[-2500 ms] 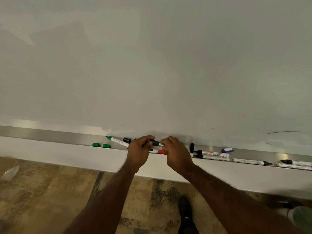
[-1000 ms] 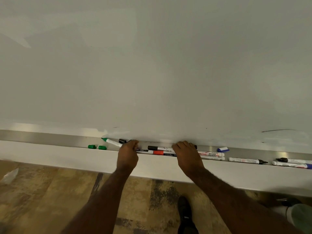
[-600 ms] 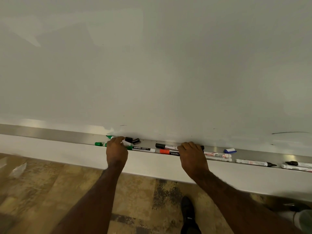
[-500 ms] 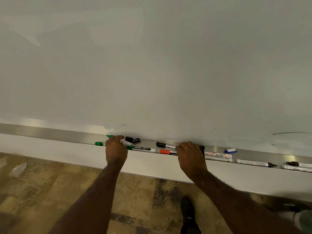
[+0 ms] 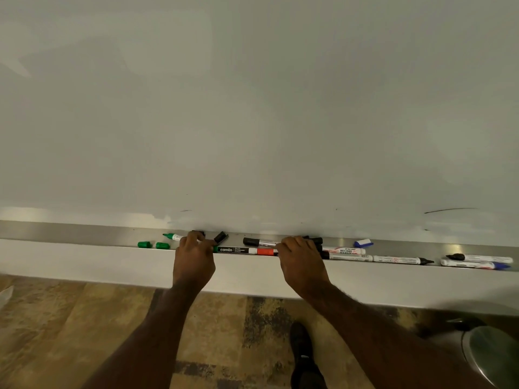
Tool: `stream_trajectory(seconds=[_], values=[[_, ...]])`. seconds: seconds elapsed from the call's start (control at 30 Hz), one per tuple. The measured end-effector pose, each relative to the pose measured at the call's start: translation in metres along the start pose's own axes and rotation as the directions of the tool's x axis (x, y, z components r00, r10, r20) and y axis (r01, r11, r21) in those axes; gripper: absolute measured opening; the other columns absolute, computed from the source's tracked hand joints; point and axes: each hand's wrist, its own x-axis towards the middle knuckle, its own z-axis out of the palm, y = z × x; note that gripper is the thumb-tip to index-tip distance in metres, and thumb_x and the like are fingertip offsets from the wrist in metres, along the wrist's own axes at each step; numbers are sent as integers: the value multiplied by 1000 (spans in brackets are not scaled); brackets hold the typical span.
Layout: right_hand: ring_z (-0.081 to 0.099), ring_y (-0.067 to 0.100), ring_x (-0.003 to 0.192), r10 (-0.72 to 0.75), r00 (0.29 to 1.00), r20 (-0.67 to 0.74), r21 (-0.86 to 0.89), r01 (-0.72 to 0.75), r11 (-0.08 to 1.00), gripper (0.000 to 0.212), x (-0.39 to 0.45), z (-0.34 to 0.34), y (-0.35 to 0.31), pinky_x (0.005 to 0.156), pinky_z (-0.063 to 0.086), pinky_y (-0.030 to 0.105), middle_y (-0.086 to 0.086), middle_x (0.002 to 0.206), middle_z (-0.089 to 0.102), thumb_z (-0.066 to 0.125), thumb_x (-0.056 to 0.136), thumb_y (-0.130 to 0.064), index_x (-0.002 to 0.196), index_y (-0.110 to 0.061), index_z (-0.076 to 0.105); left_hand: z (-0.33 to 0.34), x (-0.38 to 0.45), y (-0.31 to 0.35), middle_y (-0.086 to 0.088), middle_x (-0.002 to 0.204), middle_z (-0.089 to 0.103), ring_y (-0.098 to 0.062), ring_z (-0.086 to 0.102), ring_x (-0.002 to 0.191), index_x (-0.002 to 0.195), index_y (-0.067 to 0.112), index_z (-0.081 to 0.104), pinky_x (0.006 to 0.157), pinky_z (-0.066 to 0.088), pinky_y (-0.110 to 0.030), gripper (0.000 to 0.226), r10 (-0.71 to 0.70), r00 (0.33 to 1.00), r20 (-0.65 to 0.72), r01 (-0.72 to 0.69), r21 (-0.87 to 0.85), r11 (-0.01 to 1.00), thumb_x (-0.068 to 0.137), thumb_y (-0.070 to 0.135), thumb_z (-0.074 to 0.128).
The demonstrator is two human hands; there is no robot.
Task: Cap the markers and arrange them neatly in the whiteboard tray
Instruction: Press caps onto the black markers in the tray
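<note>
A long metal whiteboard tray (image 5: 84,231) runs below the whiteboard. My left hand (image 5: 193,256) reaches into it, fingers curled over the barrel of an uncapped green marker (image 5: 172,236). Two loose green caps (image 5: 144,244) lie just left of it, and a loose black cap (image 5: 221,237) lies just right of my fingers. A dark "camlin" marker (image 5: 233,250), a red marker (image 5: 265,251) and a black-capped silver marker (image 5: 258,242) lie between my hands. My right hand (image 5: 302,259) rests on their right ends, hiding what is under its fingers.
Right of my right hand lie two white markers (image 5: 344,251), a loose blue cap (image 5: 363,243), an uncapped black marker (image 5: 401,260) and two more markers (image 5: 483,259) at the far right. My shoe (image 5: 302,349) and a round metal lid (image 5: 494,357) are on the floor below.
Both hands set the markers down in the tray. My left hand then slid left onto the green marker, while my right hand stayed on the right ends of the middle markers.
</note>
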Motion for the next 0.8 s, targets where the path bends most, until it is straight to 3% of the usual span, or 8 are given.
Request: stream_trajectory(seconds=[0.13, 0.33, 0.43, 0.57, 0.7, 0.8], values=[[59, 24, 89, 161, 987, -17, -2, -161, 987, 28, -9, -5, 22, 82, 49, 39, 4, 95, 65, 69, 72, -10, 99, -13, 62, 3, -1, 8, -16, 90, 59, -38, 55, 79, 85, 6, 70, 63, 51, -42, 18, 28, 999, -15, -28, -23, 999, 71, -4, 65], [55, 28, 86, 421, 907, 25, -60, -419, 906, 15, -29, -18, 72, 77, 45, 41, 8, 93, 63, 60, 77, -14, 91, -12, 63, 8, 1, 53, -9, 90, 64, -28, 57, 82, 92, 11, 68, 69, 49, -37, 12, 125, 992, -7, -125, -67, 990, 84, 14, 61], [53, 25, 95, 430, 896, 110, -94, -421, 902, 19, -32, -22, 86, 84, 43, 41, 5, 101, 63, 52, 83, -22, 97, -16, 64, 11, 4, 92, -7, 87, 68, -27, 60, 81, 96, 17, 69, 70, 48, -35, 22, 189, 981, 54, -181, -122, 976, 91, 28, 50], [50, 23, 102, 413, 895, 171, -63, -409, 911, 23, -32, -28, 93, 87, 39, 39, 1, 107, 61, 45, 89, -24, 104, -23, 63, 15, 8, 148, -6, 106, 69, -25, 60, 99, 114, 23, 63, 78, 47, -33, 29, 129, 974, 187, -81, -246, 966, 94, 33, 45], [47, 22, 106, 404, 879, 253, -51, -404, 913, 30, -29, -39, 102, 88, 35, 37, -2, 110, 58, 49, 85, -15, 109, -29, 61, 22, 13, 178, -6, 102, 71, -26, 63, 96, 105, 21, 67, 75, 51, -34, 26, 99, 956, 275, -38, -219, 975, 90, 34, 50], [46, 22, 108, 361, 886, 291, -136, -336, 932, 34, -26, -45, 110, 89, 35, 37, 0, 112, 57, 48, 84, -12, 113, -29, 58, 29, 15, 187, -3, 96, 71, -23, 64, 90, 99, 22, 68, 67, 46, -30, 23, 52, 948, 313, 6, -179, 984, 89, 37, 54]])
